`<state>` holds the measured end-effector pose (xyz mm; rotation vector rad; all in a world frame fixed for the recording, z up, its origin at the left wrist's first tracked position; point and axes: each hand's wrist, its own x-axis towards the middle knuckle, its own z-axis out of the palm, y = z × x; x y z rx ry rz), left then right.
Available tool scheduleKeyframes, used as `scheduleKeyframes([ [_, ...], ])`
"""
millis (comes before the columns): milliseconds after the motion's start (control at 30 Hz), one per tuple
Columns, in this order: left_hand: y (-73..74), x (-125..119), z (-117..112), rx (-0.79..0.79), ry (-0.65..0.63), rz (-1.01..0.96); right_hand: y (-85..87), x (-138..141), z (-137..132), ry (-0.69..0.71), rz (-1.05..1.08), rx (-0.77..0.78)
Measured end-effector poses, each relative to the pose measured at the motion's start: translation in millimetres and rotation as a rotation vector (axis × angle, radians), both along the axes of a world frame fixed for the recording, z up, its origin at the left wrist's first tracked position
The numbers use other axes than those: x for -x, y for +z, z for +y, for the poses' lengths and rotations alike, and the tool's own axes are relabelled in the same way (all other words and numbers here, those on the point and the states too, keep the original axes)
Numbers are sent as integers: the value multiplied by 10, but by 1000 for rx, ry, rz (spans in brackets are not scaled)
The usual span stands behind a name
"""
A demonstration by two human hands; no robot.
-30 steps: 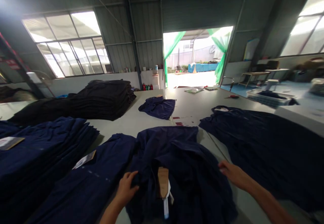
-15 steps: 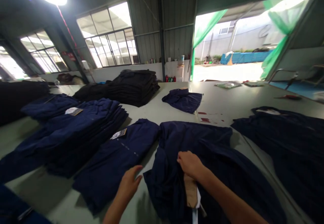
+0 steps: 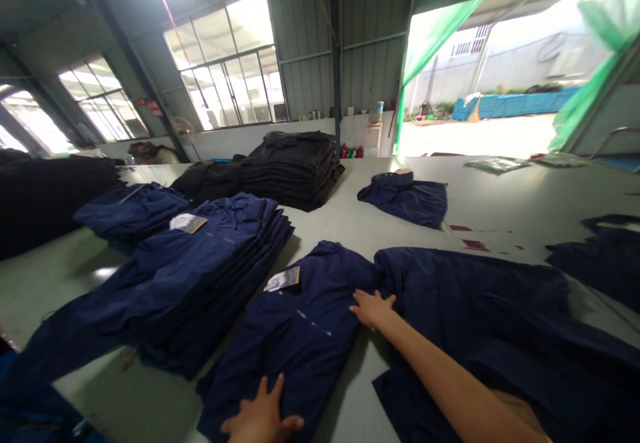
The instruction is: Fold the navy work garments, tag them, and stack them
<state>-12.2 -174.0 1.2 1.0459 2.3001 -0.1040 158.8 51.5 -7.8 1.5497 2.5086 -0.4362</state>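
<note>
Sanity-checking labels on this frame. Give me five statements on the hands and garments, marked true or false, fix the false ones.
1. The left hand and the right hand are both at one folded navy garment. True.
2. The left hand is clenched in a fist. False: it is spread open.
3. A tag lies on the folded navy garment. True.
4. The right hand rests on the black stack. False: it is at the folded navy garment's right edge.
5. The black stack sits farther off than the navy stack. True.

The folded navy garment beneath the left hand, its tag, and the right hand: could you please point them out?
Folded navy garment (image 3: 293,346): head view, its middle.
Tag (image 3: 283,279): head view, its middle.
Right hand (image 3: 373,309): head view, its back.
</note>
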Motion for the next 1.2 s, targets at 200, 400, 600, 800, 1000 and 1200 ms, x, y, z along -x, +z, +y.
scheduleKeyframes([
  [200, 844, 1004, 163, -505, -16, 444, 522, 1054, 323, 148, 140, -188],
  [400, 1218, 1722, 337, -690, 45, 844, 1005, 2347, 574, 456, 382, -408],
  [600, 1131, 2035, 532, -465, 89, 918, 1122, 3258, 836, 661, 430, -529],
  [800, 932, 2273, 547, -373, 133, 757, 1034, 3536, 1224, 608, 282, -507],
  [1000, 724, 2435, 522, -322, 155, 610, 724, 3181, 1491, 176, 221, -250],
  [1200, 1085, 2405, 498, -355, 51, 697, 966, 3289, 1269, 156, 191, -485],
])
